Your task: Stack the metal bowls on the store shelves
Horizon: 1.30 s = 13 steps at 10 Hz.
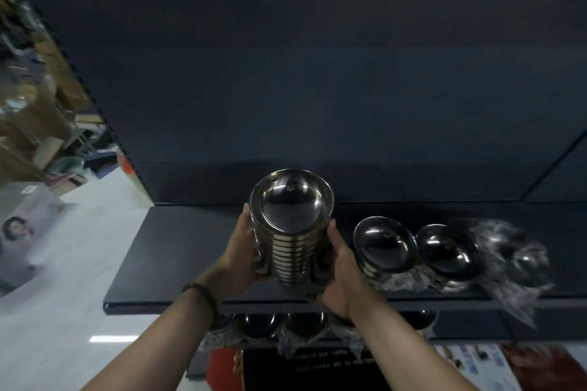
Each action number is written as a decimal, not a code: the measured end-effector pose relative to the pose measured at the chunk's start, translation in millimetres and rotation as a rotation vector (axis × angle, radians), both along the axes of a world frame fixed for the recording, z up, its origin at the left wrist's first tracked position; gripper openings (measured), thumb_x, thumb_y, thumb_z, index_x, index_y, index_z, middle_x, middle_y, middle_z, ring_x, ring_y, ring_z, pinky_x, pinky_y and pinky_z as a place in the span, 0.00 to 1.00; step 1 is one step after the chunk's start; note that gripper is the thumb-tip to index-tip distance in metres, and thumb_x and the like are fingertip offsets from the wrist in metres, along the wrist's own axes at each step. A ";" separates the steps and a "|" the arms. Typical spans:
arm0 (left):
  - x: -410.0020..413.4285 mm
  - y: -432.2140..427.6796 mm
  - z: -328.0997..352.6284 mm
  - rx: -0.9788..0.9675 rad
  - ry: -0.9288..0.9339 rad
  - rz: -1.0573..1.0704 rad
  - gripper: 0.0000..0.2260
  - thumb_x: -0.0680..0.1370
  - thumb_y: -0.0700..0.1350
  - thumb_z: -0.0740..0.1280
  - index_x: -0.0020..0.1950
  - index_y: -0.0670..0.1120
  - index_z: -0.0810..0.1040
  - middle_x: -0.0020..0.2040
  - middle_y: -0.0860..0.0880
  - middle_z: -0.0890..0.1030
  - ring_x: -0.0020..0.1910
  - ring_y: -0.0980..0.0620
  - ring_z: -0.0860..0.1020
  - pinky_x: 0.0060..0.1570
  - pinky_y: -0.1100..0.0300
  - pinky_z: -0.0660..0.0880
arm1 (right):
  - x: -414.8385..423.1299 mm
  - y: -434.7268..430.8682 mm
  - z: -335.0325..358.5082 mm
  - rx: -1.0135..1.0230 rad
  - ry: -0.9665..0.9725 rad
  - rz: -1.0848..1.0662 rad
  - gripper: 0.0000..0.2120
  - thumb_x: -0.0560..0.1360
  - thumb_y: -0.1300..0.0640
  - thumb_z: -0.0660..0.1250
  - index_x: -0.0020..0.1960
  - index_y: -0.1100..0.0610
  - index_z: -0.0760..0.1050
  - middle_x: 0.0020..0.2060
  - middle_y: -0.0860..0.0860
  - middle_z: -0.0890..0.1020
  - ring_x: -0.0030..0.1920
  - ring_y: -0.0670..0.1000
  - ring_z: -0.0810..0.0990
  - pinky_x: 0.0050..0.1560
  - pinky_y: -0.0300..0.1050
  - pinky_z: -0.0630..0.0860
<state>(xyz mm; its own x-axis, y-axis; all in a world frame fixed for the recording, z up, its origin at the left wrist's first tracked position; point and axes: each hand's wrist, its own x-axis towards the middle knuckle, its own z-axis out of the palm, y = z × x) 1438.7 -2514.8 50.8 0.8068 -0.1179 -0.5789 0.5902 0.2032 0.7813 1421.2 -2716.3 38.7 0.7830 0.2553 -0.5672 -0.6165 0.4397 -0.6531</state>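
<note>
Head camera looks forward and down, close over the dark shelf (178, 251).

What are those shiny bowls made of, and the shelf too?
The stacked bowls look like polished metal, probably steel: mirror-bright, with sharp reflections inside and gleaming rims. The shelf looks like dark painted metal, matt and flat with a thin folded front edge, though that is less certain.

a shop: dark display shelves (178, 251), stacked steel bowls (386, 246).

A tall stack of nested shiny metal bowls (291, 235) stands upright over the dark shelf (178, 251).
</note>
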 end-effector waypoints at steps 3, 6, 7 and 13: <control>-16.7 -36.6 5.0 0.033 0.025 -0.017 0.40 0.72 0.82 0.52 0.61 0.55 0.86 0.59 0.48 0.87 0.59 0.45 0.82 0.56 0.48 0.80 | -24.1 -33.4 13.7 0.060 -0.080 -0.019 0.39 0.78 0.25 0.53 0.71 0.53 0.80 0.64 0.57 0.85 0.62 0.59 0.85 0.60 0.59 0.82; -15.3 -45.3 13.8 0.042 -0.001 -0.066 0.41 0.71 0.83 0.50 0.65 0.58 0.83 0.62 0.49 0.86 0.65 0.41 0.81 0.67 0.37 0.76 | -26.4 -41.2 0.5 0.102 -0.101 0.027 0.43 0.77 0.22 0.54 0.77 0.53 0.74 0.73 0.59 0.78 0.73 0.62 0.76 0.78 0.65 0.67; -15.3 -43.0 11.7 0.045 0.011 -0.069 0.41 0.70 0.84 0.51 0.64 0.59 0.83 0.62 0.51 0.86 0.66 0.42 0.80 0.69 0.36 0.75 | -27.2 -40.9 -2.1 0.071 -0.090 0.001 0.44 0.75 0.21 0.58 0.76 0.52 0.75 0.72 0.58 0.78 0.73 0.62 0.76 0.78 0.65 0.67; -70.2 -40.6 6.3 0.773 -0.222 -0.257 0.28 0.76 0.69 0.62 0.52 0.44 0.82 0.52 0.42 0.85 0.48 0.44 0.83 0.54 0.45 0.80 | -39.4 -89.9 11.2 -0.863 -0.248 0.188 0.15 0.78 0.41 0.68 0.59 0.48 0.82 0.49 0.48 0.87 0.52 0.52 0.86 0.52 0.57 0.85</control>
